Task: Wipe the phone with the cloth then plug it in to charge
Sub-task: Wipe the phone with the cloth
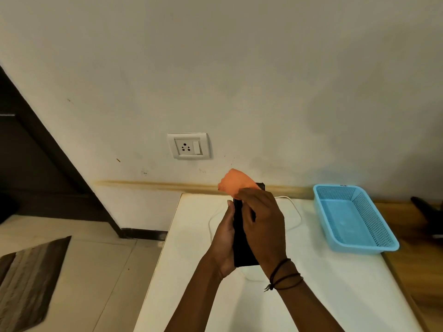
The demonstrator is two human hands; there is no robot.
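Blue basket sits right of hands; white cable behind phone.

We see soft, warm, even indoor light with no hard shadows. The white tabletop is bright, nearly washed out. The wide lens bends straight lines near the frame's edges. The far right and left corners fall dim, and detail is slightly soft throughout.
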